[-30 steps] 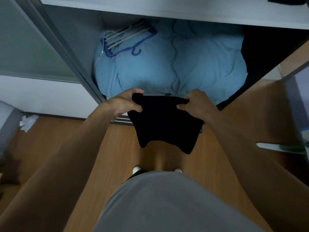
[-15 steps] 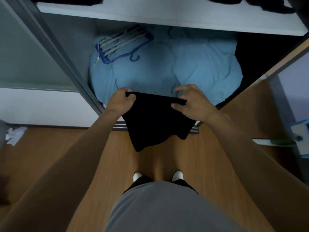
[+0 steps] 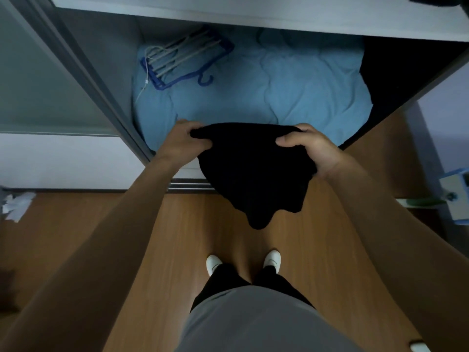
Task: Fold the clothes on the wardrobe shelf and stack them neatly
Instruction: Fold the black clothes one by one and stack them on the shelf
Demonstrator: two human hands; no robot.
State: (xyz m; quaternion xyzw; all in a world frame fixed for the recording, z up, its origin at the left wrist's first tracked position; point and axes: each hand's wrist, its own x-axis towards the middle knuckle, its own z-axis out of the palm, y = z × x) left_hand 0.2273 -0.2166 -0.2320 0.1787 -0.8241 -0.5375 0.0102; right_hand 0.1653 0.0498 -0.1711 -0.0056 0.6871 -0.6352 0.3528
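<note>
Black garment [image 3: 253, 171] in both hands' grip

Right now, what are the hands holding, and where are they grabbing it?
Both hands, left and right, hold a black garment by its top edge, one at each end.

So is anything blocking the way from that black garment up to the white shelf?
Nothing visible does. Both hands, left and right, hold the black garment in open air below the white shelf.
</note>
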